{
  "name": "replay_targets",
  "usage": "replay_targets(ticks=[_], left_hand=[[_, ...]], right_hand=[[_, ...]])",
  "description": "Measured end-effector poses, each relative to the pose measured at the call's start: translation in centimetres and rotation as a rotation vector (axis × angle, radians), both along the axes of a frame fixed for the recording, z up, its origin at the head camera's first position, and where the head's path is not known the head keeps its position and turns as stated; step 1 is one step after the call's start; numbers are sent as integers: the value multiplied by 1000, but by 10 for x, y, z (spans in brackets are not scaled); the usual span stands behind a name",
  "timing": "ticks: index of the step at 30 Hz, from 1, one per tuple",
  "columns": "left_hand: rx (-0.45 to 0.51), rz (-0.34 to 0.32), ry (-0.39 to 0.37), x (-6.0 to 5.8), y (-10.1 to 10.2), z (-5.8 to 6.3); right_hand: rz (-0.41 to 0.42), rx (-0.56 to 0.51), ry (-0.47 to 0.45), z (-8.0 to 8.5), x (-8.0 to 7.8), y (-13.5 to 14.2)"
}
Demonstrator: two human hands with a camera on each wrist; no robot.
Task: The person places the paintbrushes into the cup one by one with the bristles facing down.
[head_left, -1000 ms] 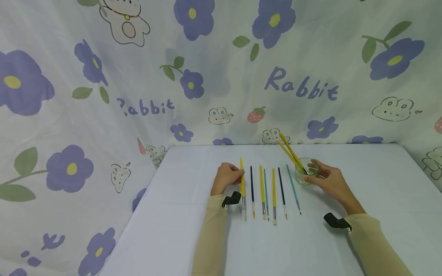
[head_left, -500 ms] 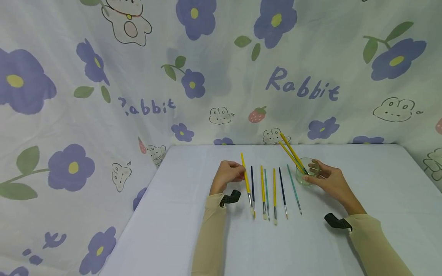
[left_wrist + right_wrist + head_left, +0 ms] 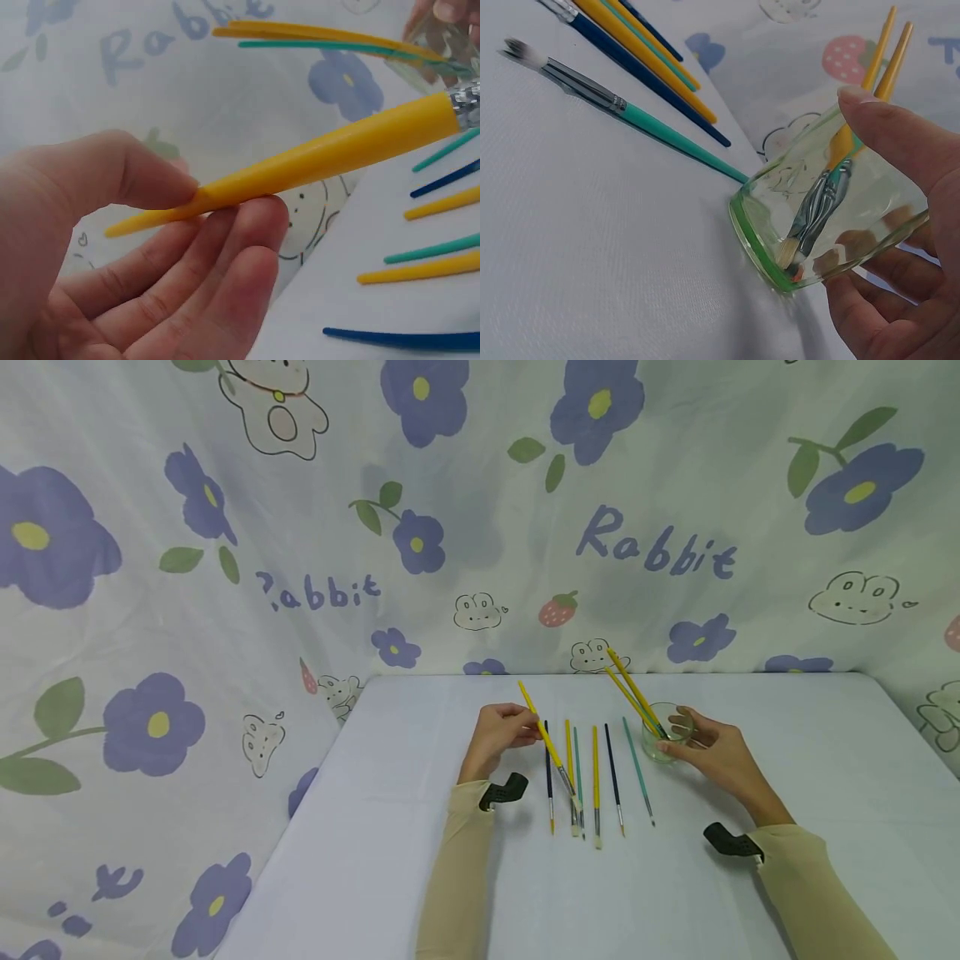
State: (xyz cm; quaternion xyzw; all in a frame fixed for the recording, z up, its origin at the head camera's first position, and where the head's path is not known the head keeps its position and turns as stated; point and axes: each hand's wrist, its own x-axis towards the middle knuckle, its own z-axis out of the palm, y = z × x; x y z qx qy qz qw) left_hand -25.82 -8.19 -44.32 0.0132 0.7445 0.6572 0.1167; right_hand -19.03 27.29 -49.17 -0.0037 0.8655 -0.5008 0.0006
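My left hand (image 3: 501,735) pinches a yellow-handled paintbrush (image 3: 330,157) near the thin end of its handle, thumb above and fingertips below. Its bristles (image 3: 575,803) point down and to the right, over the row of brushes. My right hand (image 3: 716,756) grips a clear glass cup (image 3: 787,187) with a greenish base, thumb on one side and fingers round the other. Inside the glass, a few paintbrushes (image 3: 821,199) lean with bristles down, two with yellow handles and one teal.
On the white table (image 3: 360,860) lies a row of paintbrushes: dark blue (image 3: 548,768), yellow (image 3: 596,768), and a teal one (image 3: 637,764) nearest the glass. A patterned cloth (image 3: 480,527) hangs behind the table.
My left hand has lifted the yellow paintbrush off the left end of the row and moved slightly right, its bristles swinging rightward. The right hand and glass have stayed put.
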Motion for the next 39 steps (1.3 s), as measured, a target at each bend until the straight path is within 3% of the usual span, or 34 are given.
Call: replay_targets(ticks=[7, 20, 39], left_hand=[[132, 14, 12, 2, 7, 5], [275, 46, 54, 2, 19, 4], [392, 100, 91, 6, 38, 6]], right_hand=[[3, 3, -11, 1, 1, 0], [-6, -9, -26, 1, 0, -1], [-13, -20, -49, 1, -2, -1]])
